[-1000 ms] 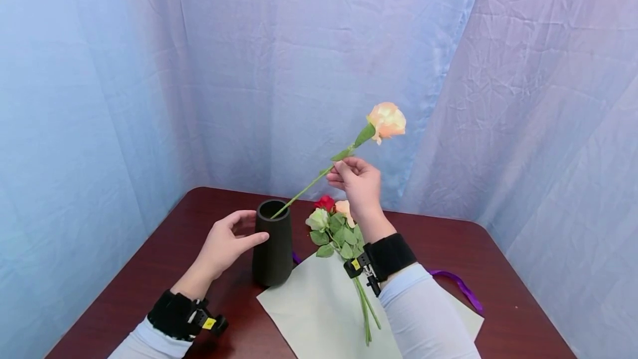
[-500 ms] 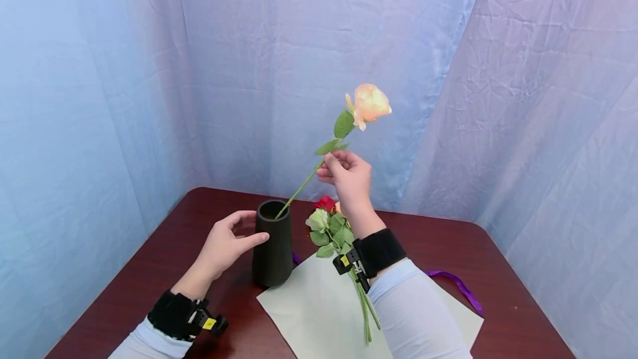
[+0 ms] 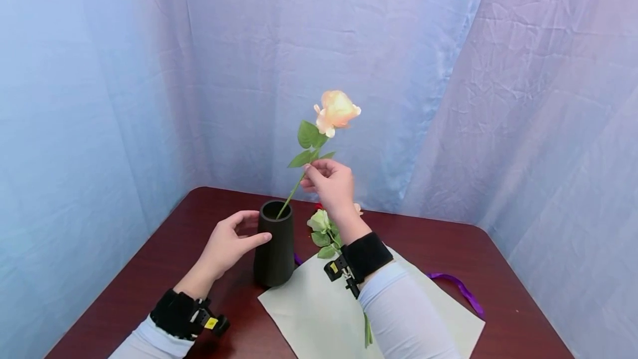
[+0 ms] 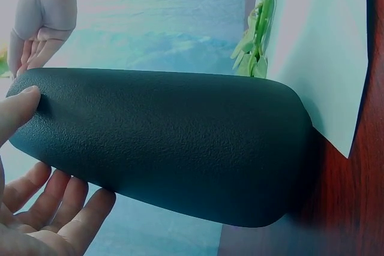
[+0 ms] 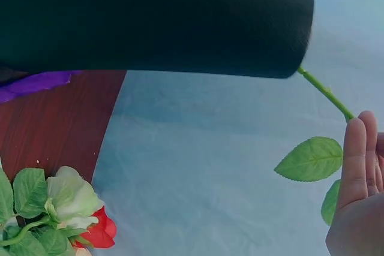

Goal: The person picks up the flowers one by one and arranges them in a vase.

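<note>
A peach rose point(image 3: 336, 112) leans over the dark vase point(image 3: 274, 254) in the head view, its green stem running down inside the mouth. The stem's lower end is hidden in the vase. My right hand point(image 3: 331, 184) pinches the stem just below the leaves, above and to the right of the rim. The vase stands upright on the table. Around its upper part my left hand point(image 3: 231, 242) holds it, the thumb point(image 4: 21, 109) on one side and the fingers point(image 4: 90, 214) on the other in the left wrist view.
A white rose point(image 5: 72, 196) and a red rose point(image 5: 102, 229) lie in a leafy bunch, partly under my right arm in the head view. Pale wrapping paper point(image 3: 319, 303) spreads right of the vase on the dark red table point(image 3: 224, 204). A purple ribbon point(image 3: 461, 290) sticks out beyond it.
My right hand has moved left with the peach rose, so the stem stands steeper in the vase mouth and the bloom is nearer above it. The left hand stays on the vase.
</note>
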### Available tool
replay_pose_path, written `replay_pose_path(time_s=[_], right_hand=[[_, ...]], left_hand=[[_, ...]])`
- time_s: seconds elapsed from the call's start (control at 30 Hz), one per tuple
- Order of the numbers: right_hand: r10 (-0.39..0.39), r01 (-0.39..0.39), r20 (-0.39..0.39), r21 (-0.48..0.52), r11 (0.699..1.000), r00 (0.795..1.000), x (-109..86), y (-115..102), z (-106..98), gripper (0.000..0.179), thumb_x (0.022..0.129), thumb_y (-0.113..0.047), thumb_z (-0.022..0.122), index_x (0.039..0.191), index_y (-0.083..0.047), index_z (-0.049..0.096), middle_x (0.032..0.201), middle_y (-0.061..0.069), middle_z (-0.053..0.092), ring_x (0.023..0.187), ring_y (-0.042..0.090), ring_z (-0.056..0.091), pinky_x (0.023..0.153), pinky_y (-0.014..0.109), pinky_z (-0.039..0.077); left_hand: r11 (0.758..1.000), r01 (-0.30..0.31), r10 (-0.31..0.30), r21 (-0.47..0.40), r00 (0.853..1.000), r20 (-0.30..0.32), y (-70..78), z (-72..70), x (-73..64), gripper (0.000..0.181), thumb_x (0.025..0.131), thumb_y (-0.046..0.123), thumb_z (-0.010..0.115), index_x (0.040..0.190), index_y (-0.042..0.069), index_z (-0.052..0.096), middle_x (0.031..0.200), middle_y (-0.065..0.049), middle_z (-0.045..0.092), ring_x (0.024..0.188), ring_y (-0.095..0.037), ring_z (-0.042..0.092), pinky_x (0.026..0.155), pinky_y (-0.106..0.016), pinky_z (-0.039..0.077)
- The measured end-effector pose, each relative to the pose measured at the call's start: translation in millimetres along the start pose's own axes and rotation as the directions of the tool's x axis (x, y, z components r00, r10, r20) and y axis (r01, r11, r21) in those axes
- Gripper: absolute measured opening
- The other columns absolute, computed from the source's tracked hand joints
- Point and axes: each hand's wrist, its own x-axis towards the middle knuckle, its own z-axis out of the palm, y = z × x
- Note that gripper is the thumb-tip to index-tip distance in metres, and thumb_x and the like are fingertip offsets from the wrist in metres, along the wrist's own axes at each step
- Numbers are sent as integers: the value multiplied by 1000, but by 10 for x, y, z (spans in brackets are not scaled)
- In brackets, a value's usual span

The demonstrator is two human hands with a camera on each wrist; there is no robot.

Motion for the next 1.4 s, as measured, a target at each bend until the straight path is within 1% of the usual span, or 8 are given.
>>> replay_pose_path(time_s=[0.27,0.4,0.53,0.7,0.93,1.1,1.27,1.4], right_hand=[[39,-31,57,-122,992,998,-37,45,69,17,94,-13,72,99,4,72,75,13,72,65,24,73,69,43,62],[14,3,82,-206,979,997,-44,31,89,19,97,-15,69,96,3,74,72,11,71,62,21,72,64,39,62],[1,42,137,-313,949,991,-62,8,104,17,99,-15,68,94,0,75,70,7,70,59,19,71,60,36,61],[61,23,202,-390,920,978,-78,3,131,15,98,-15,69,89,-4,75,65,5,70,58,19,70,58,33,60],[99,28,230,-491,871,968,-79,11,159,22,96,-21,71,88,-2,77,59,4,66,55,22,68,52,33,57],[106,39,227,-554,832,968,-82,15,201,20,96,-25,71,88,-7,78,55,3,62,53,30,65,48,32,52],[128,46,232,-623,781,964,-82,37,237,17,96,-27,72,88,-14,80,57,-1,62,51,18,58,47,28,45],[136,54,236,-653,755,962,-80,33,250,16,96,-27,74,89,-15,82,68,-5,67,61,14,58,52,29,45]], left_hand=[[1000,-1,1,-7,1000,-4,5,6,-2,58,84,26,87,133,10,63,122,-11,68,110,-30,67,87,-43,58],[1000,-2,2,-7,1000,-5,3,2,3,57,84,27,87,133,10,63,122,-11,69,109,-29,67,86,-41,58],[1000,-3,3,-7,1000,-6,-2,0,5,57,84,27,87,133,10,63,121,-11,69,109,-30,67,86,-41,58],[1000,-2,2,-8,1000,-5,-6,8,4,58,84,27,87,133,10,63,122,-11,68,110,-30,67,87,-43,58],[1000,1,-1,-12,1000,-2,-15,24,26,58,84,29,87,133,11,63,122,-10,68,110,-29,67,85,-40,59],[1000,7,-7,-3,1000,1,-30,30,39,58,84,31,87,133,12,63,123,-9,68,111,-28,66,86,-39,59],[999,16,-16,-38,1000,14,-22,56,31,58,84,29,87,133,11,63,123,-11,67,110,-30,66,84,-39,59],[999,13,-12,-41,1000,15,2,76,25,58,84,28,86,134,11,62,124,-11,67,110,-30,67,84,-39,59]])
